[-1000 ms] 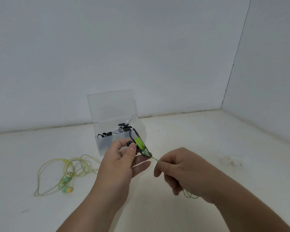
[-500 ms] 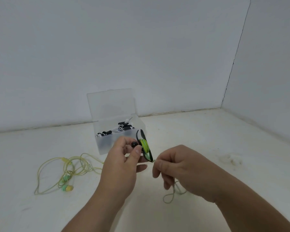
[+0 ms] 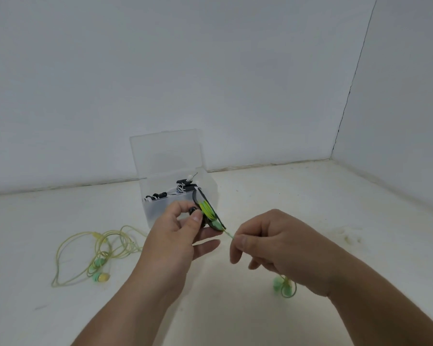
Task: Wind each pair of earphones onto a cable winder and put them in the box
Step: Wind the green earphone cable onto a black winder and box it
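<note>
At the centre of the frame the left hand [image 3: 175,236] gripped a flat, black, oval cable winder [image 3: 209,212], thumb on its near face and fingers curled behind it, holding it edge-on and tilted. Several turns of thin, glossy green cable [image 3: 206,208] lay wound round its middle. A short taut length ran from the winder's lower end, down and to the right, into the right hand [image 3: 273,240], which pinched it between thumb and forefinger with the other fingers curled under. Below that hand, at lower right of centre, two rounded, soft-looking mint-green earbuds [image 3: 284,288] hung on a loop of the same cable, blurred.

Just behind the left hand stood a small rectangular box [image 3: 158,213] of cloudy translucent plastic, its clear hinged lid [image 3: 165,156] standing upright. Inside were wound earphones [image 3: 183,189] in black and white, with a white plug tip poking up.

At the left of the frame, well apart from the box, a pair of loose earphones [image 3: 98,250] lay in a slack tangle of pale yellow cable, with green and yellow buds at its lower end. All of it rested on a matte cream surface [image 3: 310,196] with a faint stain at right, below plain grey-white walls [image 3: 210,71].
</note>
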`<state>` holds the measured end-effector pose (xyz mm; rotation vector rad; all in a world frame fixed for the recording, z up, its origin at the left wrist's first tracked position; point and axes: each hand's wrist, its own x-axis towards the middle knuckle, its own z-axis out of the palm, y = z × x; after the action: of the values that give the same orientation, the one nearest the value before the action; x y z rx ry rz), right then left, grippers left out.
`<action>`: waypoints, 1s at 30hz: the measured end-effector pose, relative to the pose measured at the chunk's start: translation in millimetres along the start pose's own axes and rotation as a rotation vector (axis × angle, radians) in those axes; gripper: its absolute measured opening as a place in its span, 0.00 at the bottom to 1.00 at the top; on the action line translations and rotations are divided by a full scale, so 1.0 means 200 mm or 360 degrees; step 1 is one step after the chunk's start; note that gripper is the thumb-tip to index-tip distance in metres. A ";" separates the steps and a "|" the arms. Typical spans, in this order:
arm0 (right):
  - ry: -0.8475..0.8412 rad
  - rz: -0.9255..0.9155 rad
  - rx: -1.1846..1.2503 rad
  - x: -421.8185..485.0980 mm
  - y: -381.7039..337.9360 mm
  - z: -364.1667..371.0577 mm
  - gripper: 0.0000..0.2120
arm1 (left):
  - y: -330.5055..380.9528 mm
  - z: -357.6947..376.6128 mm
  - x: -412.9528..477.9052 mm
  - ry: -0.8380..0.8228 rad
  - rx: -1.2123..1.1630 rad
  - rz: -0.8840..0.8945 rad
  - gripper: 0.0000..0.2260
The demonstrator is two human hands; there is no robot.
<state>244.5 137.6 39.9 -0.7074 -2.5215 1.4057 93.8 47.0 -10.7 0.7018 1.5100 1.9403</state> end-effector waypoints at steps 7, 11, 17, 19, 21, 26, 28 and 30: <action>0.0082 -0.0134 0.0054 0.02 0.02 0.03 0.13 | -0.03 0.02 -0.02 -0.0087 0.0578 0.0335 0.09; 0.0080 -0.0206 0.0084 0.02 0.03 0.01 0.12 | -0.04 0.02 -0.03 -0.0118 0.0818 0.0428 0.09; 0.0197 -0.0248 0.0171 0.02 0.06 -0.04 0.10 | -0.05 0.04 -0.04 -0.0184 0.0965 0.0438 0.09; 0.0182 -0.0203 0.0414 0.02 0.06 -0.06 0.08 | -0.05 0.03 -0.04 -0.0184 0.0990 0.0441 0.08; 0.0179 -0.0105 0.0557 0.02 0.06 -0.08 0.05 | -0.04 0.02 -0.03 -0.0155 0.0968 0.0417 0.08; 0.0226 0.0267 0.0598 0.03 0.10 -0.12 0.07 | -0.03 -0.03 0.03 0.0163 0.0787 0.0373 0.09; 0.0179 0.0329 0.0630 0.03 0.10 -0.13 0.16 | -0.01 -0.06 0.05 0.0331 0.0772 0.0412 0.09; 0.0154 0.0337 0.0607 0.02 0.11 -0.16 0.21 | 0.00 -0.08 0.06 0.0480 0.0740 0.0436 0.09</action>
<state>258.8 173.1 38.7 -0.9554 -2.0653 1.8043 73.4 45.5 -14.1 0.8765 2.1931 1.9723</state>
